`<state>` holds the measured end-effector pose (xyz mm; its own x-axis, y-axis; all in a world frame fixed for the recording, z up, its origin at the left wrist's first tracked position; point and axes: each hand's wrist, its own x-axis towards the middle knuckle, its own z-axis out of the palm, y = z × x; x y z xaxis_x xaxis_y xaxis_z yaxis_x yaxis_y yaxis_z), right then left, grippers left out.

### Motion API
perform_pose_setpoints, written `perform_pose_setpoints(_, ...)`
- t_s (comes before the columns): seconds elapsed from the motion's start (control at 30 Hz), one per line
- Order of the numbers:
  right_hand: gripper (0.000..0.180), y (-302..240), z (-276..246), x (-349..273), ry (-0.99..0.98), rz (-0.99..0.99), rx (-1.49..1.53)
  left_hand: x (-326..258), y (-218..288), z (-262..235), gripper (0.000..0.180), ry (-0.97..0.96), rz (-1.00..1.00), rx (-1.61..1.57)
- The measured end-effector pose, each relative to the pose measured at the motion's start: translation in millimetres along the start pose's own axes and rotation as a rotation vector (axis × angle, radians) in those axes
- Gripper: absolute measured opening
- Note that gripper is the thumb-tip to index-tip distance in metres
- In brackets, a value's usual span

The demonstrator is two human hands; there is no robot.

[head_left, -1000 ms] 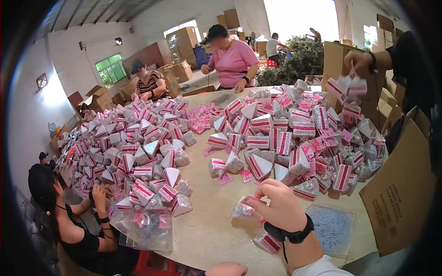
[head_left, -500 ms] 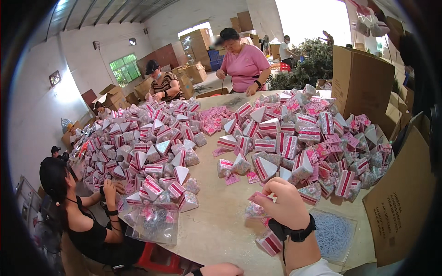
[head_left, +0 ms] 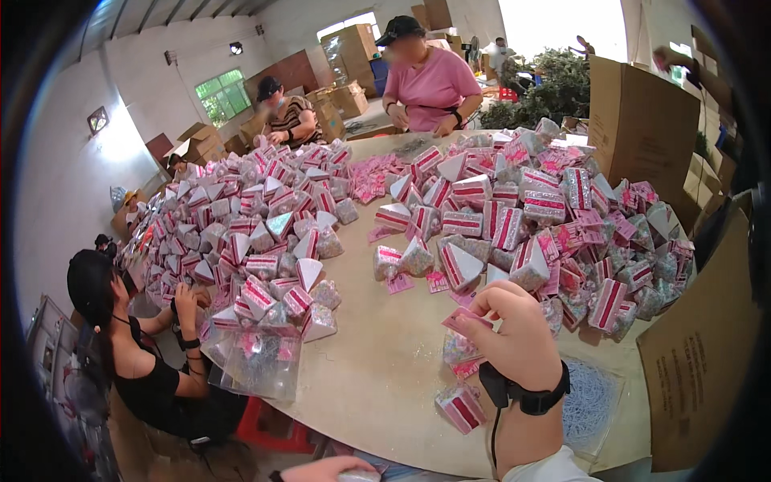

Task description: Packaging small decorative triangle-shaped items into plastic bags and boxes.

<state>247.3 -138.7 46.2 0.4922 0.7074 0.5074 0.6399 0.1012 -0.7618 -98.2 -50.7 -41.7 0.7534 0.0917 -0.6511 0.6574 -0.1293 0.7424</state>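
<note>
- Right grip: fingers clamped on a pink card atop a small packet, just above the worktop.
- Left grip: at lower edge, can't tell its state.
- Striped box lies just beside my wrist.

Your right hand is raised over the near edge of the round table, pinching a pink card above a small clear packet. Just nearer you than that packet lies a pink striped box. Beyond the packet, a large heap of pink boxes covers the table. Your left hand shows at the lower edge, below the table rim, its grip unclear.
</note>
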Motion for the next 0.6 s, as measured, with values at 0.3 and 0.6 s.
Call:
perform_pose_setpoints(0.3,0.025,-7,21,-7,-0.031,0.056,0.031,33,70,-73,0.065,0.332,1.030,-1.012)
perform_pose_setpoints(0.6,0.024,22,50,0,-0.064,0.377,0.519,117,148,-96,0.060,-0.168,1.271,-1.126)
